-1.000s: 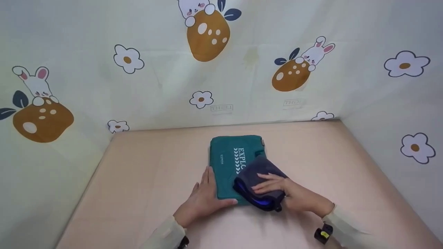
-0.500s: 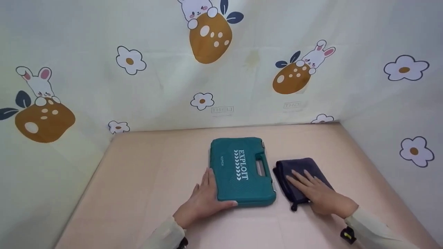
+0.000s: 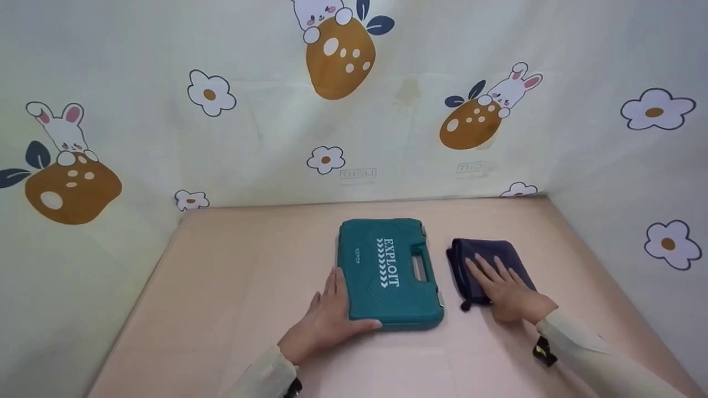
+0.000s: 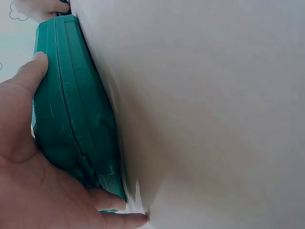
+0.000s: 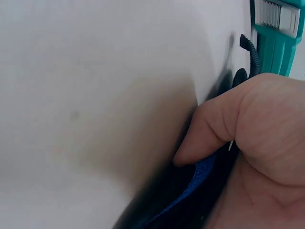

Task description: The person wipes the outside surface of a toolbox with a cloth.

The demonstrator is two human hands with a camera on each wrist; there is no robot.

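A teal hard plastic tool case (image 3: 406, 304), printed EXPLOIT in white, lies flat in the middle of the table. My left hand (image 3: 326, 318) rests against it, fingers along the left side and thumb on the near edge; the left wrist view shows the thumb on the case's side wall (image 4: 62, 95). To the right lies a folded navy fabric pouch (image 3: 492, 249) with a small dark tab at its near corner. My right hand (image 3: 509, 293) presses on it, fingers straight and spread over the top. In the right wrist view the thumb (image 5: 205, 133) touches the pouch's edge, where blue lining shows.
The table (image 3: 221, 287) has a pale peach cover. A cloth backdrop (image 3: 265, 127) with bunnies and flowers encloses the back and both sides. The case's handle (image 3: 425, 265) and metal latches face the pouch, with a narrow gap between them.
My right hand has moved the pouch from on top of the case to the table at its right, then slightly farther back. The left hand stays at the case, whose handle and full lettering now show.
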